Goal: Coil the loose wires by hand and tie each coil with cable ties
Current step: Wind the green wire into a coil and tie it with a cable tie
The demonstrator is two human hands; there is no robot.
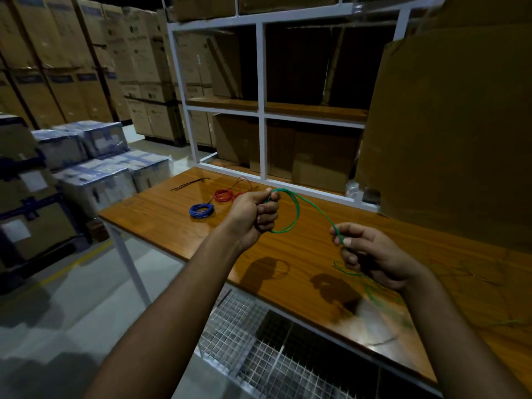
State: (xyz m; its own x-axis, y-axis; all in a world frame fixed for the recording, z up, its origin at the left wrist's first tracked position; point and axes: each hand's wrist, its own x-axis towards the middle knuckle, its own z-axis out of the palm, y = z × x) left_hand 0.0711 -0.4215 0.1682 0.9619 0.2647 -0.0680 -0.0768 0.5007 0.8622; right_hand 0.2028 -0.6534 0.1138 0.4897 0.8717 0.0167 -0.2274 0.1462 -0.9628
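Above the wooden table point(316, 226), a green wire point(296, 210) looped in a few turns, gripped in the curled left hand point(253, 214); from there running toward four o'clock into the right hand point(365, 254), pinched between thumb and forefinger, loose slack trailing below over the tabletop. At ten o'clock from the loops, a blue coil point(201, 211) and a red coil point(226, 195); farther off, black cable ties point(190, 183).

I can't follow the green wire point(380, 295) past my right hand point(371, 254): its loose end blurs over the table point(302, 254) toward the near right edge. The cable ties point(190, 183) by the far left corner are too small to count.
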